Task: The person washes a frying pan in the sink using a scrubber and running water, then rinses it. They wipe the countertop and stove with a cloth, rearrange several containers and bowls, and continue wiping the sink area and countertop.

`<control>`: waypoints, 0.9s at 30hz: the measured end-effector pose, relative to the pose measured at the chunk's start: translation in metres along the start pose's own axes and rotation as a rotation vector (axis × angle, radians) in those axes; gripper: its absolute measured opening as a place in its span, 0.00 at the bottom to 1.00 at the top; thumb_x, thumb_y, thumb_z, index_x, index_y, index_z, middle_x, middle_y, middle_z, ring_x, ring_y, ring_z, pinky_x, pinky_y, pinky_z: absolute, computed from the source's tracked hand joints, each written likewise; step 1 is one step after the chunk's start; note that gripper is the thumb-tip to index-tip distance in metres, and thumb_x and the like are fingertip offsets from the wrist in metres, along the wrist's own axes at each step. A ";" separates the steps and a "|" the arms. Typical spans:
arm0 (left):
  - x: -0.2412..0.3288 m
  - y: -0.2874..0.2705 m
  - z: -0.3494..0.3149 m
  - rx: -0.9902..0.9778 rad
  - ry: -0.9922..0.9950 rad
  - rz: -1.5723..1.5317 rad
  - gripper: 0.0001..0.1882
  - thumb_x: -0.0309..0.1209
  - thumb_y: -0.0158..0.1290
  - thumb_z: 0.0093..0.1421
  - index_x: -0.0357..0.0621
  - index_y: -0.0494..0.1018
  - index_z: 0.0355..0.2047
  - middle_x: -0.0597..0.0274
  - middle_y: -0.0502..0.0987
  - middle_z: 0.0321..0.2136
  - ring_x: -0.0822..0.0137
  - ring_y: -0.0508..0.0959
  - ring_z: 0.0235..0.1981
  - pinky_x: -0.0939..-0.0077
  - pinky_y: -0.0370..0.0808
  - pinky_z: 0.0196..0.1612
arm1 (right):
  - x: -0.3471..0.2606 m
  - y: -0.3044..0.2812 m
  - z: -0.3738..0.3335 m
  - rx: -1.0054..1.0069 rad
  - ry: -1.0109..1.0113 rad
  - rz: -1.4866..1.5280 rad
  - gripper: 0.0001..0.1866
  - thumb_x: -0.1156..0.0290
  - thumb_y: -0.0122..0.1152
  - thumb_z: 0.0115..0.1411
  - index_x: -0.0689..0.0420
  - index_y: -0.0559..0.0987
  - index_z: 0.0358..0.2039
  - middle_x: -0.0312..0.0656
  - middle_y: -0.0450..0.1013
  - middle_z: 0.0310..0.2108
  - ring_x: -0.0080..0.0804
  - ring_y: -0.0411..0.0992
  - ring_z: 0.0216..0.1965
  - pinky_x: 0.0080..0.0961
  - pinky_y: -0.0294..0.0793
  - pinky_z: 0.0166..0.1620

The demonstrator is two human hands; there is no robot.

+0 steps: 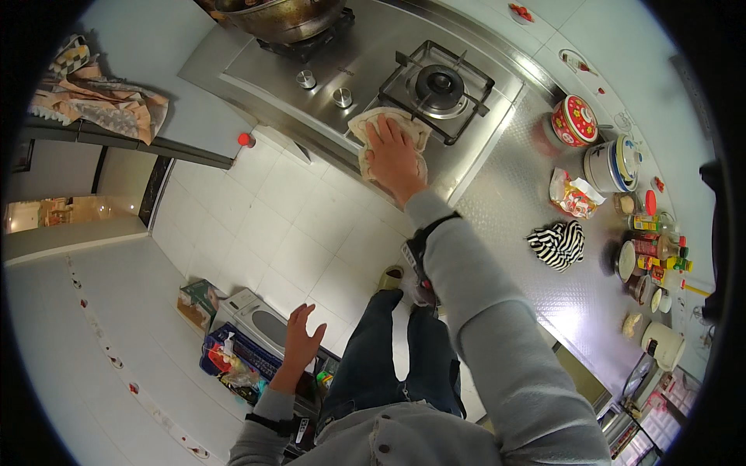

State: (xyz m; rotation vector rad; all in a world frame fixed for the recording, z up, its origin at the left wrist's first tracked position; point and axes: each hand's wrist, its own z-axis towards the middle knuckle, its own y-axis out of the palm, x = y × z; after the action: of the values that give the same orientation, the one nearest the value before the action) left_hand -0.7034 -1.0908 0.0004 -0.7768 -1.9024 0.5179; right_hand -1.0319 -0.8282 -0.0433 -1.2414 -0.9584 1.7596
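A beige cloth (421,133) lies bunched on the front edge of the steel gas stove (361,58). My right hand (392,155) holds it there, fingers laid over its top and pressing down. Just beyond the cloth stands the right burner with its black pan support (441,85); two metal knobs, one of them the nearer knob (343,97), sit left of my hand. A large wok (280,19) rests on the far-left burner. My left hand (299,342) hangs in the air at my left side, fingers apart and holding nothing.
On the steel counter (497,186) to the right lie a striped cloth (558,245) and a plastic packet (573,194). A red lidded pot (575,122), a white canister (606,165) and several bottles (657,245) line the wall. A blue crate (214,353) stands at lower left.
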 end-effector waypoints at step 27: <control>-0.057 -0.052 0.027 -0.297 0.002 0.174 0.27 0.41 0.60 0.54 0.42 0.69 0.51 0.46 0.71 0.49 0.47 0.71 0.51 0.58 0.70 0.52 | 0.001 -0.118 -0.148 -0.079 0.537 0.735 0.18 0.77 0.53 0.59 0.56 0.75 0.50 0.39 0.74 0.37 0.20 0.65 0.25 0.16 0.66 0.31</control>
State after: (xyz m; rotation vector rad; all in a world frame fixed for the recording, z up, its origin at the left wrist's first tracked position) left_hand -0.7249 -1.1682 -0.0139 -1.1429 -1.9439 0.3426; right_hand -0.8716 -0.7554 0.0255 -2.1605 -0.2595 1.7385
